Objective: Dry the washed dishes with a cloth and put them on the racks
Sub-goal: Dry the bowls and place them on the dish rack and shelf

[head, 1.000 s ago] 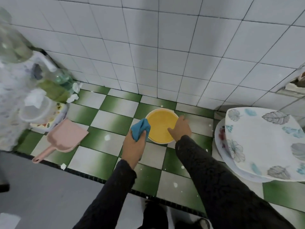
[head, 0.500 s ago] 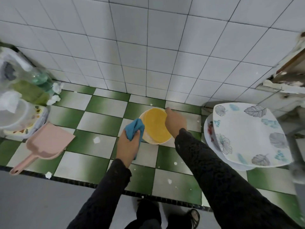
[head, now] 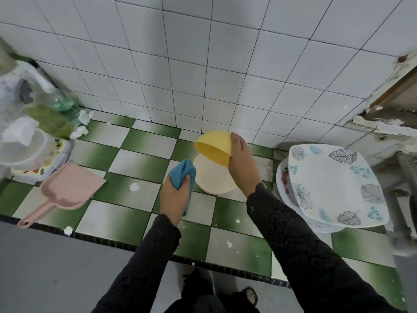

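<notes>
Over cream bowl [head: 212,179] | right hand [head: 241,163] grips yellow bowl [head: 213,146] | left hand [head: 174,195]: cloth [head: 181,175]

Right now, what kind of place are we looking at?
Most likely a home kitchen or dishwashing corner. A white tiled wall backs a green-and-white checkered counter, plates are stacked at the right, and the right hand holds a yellow bowl while the left hand grips a blue cloth.

A yellow bowl [head: 214,148], a cream bowl [head: 212,180], a blue cloth [head: 181,175], a pink dustpan [head: 68,188], a green-and-white chequered counter [head: 140,161], a white plate [head: 331,184] printed with grey and blue leaves.
</notes>
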Tool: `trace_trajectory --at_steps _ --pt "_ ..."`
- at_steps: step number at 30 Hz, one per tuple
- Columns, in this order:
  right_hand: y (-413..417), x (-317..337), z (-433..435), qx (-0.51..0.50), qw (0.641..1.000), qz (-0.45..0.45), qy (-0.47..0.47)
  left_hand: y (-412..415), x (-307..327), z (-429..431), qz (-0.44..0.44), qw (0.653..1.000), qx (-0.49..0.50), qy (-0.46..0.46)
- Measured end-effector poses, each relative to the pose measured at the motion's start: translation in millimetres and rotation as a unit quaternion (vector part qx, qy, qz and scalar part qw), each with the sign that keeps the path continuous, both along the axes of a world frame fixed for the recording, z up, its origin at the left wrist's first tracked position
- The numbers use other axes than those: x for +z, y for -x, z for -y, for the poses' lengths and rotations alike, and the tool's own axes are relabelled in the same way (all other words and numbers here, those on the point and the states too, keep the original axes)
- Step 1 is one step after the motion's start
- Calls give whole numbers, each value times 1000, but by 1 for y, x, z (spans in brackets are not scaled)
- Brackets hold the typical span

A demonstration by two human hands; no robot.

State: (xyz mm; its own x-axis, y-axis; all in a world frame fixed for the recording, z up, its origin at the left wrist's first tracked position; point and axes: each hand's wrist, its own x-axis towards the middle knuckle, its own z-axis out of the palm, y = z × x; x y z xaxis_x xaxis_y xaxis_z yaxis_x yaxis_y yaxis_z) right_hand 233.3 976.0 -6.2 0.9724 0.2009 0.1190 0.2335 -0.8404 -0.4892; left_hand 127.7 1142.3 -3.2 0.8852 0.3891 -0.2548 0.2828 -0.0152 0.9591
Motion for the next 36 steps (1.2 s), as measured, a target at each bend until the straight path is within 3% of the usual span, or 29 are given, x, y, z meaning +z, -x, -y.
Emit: trace_trajectory --at_steps 8,13,15,18,21,22,25,27,28,30,33,36 --pt "19 4 26 -17 996 65 -53 7 4 22 -8 1000 16 19" --pt "33 8 54 -69 982 47 -169 10 4 43 0 999 30 13" --pt "38 4 68 -116 966 -14 -231 12 4 54 3 999 49 6" --pt "48 3 90 -201 891 -186 -363 17 13 78 26 992 123 10" --pt "65 10 105 -198 734 -355 -544 11 28 111 90 978 187 -7" --pt "71 10 113 -188 699 -380 -576 6 33 125 108 977 184 -13" --pt "82 5 121 -133 595 -443 -658 -7 33 149 139 984 82 -81" --pt "87 7 126 -95 528 -464 -705 -18 21 157 170 949 -72 -256" --pt "89 9 129 -79 507 -464 -722 -23 16 158 171 905 -156 -357" --pt "90 8 137 -59 509 -443 -735 -28 13 163 129 834 -273 -461" --pt "86 1 146 -37 520 -431 -737 -22 17 178 44 810 -338 -477" --pt "86 2 154 -37 466 -422 -777 -12 23 197 10 820 -397 -412"
